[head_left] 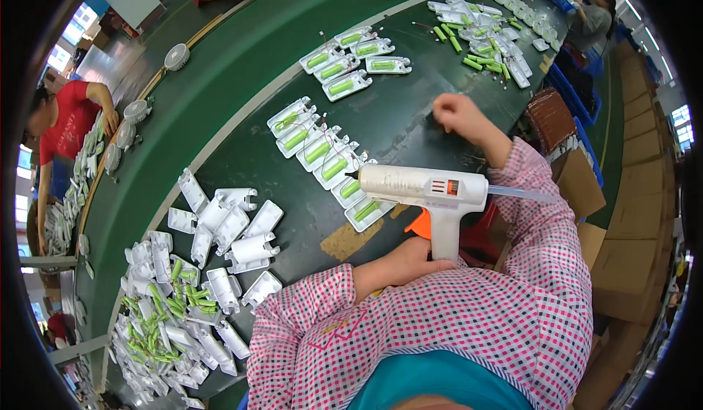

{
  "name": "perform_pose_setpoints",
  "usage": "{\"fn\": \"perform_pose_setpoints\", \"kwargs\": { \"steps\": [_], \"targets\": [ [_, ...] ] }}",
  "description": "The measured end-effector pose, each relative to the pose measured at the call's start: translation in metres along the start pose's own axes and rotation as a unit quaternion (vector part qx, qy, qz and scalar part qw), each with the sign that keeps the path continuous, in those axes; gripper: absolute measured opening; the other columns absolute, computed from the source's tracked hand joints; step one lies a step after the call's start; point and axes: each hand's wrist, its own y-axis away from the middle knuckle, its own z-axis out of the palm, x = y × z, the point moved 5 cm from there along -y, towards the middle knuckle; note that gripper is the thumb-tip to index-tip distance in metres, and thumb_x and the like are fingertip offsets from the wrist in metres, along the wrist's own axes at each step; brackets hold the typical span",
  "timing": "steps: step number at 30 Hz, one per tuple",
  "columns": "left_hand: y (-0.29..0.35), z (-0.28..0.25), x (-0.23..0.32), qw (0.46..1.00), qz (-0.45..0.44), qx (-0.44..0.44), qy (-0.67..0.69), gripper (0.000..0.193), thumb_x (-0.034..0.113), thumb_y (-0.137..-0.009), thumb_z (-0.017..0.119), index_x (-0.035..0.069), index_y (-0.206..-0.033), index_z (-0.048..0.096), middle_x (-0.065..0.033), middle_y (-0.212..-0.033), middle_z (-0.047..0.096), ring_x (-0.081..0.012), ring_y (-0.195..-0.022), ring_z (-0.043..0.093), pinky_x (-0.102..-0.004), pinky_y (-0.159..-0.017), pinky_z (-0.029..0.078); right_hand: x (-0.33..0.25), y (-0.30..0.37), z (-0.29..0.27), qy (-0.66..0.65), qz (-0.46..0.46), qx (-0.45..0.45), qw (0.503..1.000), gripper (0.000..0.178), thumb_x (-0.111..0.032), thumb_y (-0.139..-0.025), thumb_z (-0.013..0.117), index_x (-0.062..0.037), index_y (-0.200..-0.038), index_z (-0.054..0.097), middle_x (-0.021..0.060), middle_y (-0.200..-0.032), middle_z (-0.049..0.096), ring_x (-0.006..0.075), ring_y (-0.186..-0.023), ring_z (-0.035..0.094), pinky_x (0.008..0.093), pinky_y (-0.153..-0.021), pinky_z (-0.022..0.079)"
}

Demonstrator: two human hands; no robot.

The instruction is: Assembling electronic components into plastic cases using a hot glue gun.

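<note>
Mid-frame, the left grip (405, 261) hugs the glue gun (417, 184); tilting might drip on batteries (335, 168); right grip (461, 117) curled, can't tell if empty.

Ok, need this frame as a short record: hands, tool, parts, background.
Left hand: at the lower handle of the glue gun; full grip not visible
Right hand: curled, above the dark table; contents unclear
Tool: white body, orange trigger, nozzle pointing to picture left
Parts, row: white casings with green cells in them
Parts, lower left: casings and cells in a mixed heap
Background: person in red at left, beyond a green strip
</note>
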Motion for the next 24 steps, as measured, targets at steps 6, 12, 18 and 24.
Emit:
{"fn": "perform_pose_setpoints", "kwargs": {
  "steps": [6, 12, 18, 24],
  "targets": [
    [0.003, -0.002, 0.012, 0.999, -0.019, -0.012, -0.037, 0.04, 0.033, -0.09, 0.07, 0.0, -0.112, 0.066, -0.014, -0.105, 0.071, -0.0238, -0.097, 0.067, -0.0351, -0.087, 0.052, 0.004, 0.011, 0.003, -0.139, 0.095, 0.092, 0.981, 0.013, -0.014, -0.088, 0.068, -0.002, -0.09, 0.065, 0.0004, -0.078, 0.059, 0.0108, -0.069, 0.057, 0.0291, -0.062, 0.048],
    [0.0, -0.003, 0.011, 0.999, -0.024, 0.005, -0.03, 0.039, 0.032, -0.089, 0.071, 0.001, -0.112, 0.066, -0.0132, -0.105, 0.071, -0.0228, -0.097, 0.067, -0.0348, -0.086, 0.052, -0.029, -0.002, 0.016, 0.233, -0.062, 0.04, 0.97, 0.011, -0.014, -0.083, 0.069, -0.0078, -0.091, 0.065, 0.0091, -0.087, 0.062, 0.0259, -0.076, 0.063, 0.0355, -0.069, 0.051],
    [0.002, -0.004, 0.006, 1.0, -0.011, 0.004, -0.023, 0.039, 0.032, -0.089, 0.071, 0.0, -0.111, 0.066, -0.0126, -0.105, 0.07, -0.0212, -0.097, 0.066, -0.0345, -0.087, 0.052, -0.039, -0.012, 0.022, 0.298, -0.131, 0.023, 0.945, 0.008, -0.012, -0.081, 0.066, -0.006, -0.083, 0.061, 0.0108, -0.084, 0.061, 0.0314, -0.075, 0.061, 0.0398, -0.067, 0.05],
    [0.0, -0.003, 0.008, 1.0, 0.005, 0.003, -0.009, 0.038, 0.029, -0.089, 0.071, 0.0, -0.113, 0.065, -0.0125, -0.105, 0.07, -0.0215, -0.098, 0.066, -0.0348, -0.087, 0.052, -0.035, -0.001, 0.028, 0.272, -0.114, 0.007, 0.955, 0.008, -0.01, -0.077, 0.064, -0.0037, -0.077, 0.058, 0.0123, -0.075, 0.057, 0.0291, -0.069, 0.059, 0.0398, -0.062, 0.049]
  ]
}}
